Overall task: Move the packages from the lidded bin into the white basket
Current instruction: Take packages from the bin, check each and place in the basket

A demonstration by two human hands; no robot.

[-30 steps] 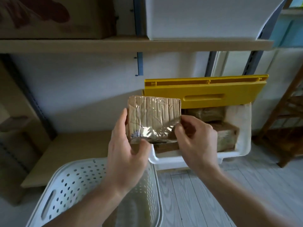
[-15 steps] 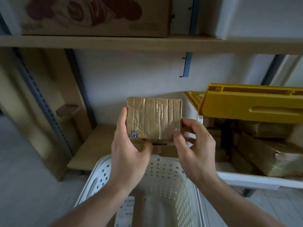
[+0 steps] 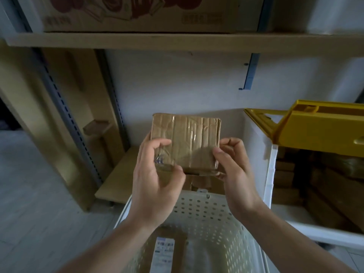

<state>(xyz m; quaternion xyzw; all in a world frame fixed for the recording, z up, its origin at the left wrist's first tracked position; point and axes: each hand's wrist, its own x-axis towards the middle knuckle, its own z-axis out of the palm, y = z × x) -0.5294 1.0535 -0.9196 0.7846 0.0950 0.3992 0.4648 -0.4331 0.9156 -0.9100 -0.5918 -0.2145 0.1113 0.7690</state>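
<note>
The left hand (image 3: 155,178) grips the lower left corner of a taped brown package (image 3: 186,142), thumb under its bottom edge and fingers curled over its face, while the right hand (image 3: 234,170) pinches the package's lower right corner. The package is held upright in the air above the far rim of the white basket (image 3: 206,213), which already holds a labelled parcel (image 3: 164,251). To the right stands the white bin (image 3: 272,174) with its yellow lid (image 3: 315,127) raised, brown packages stacked inside.
</note>
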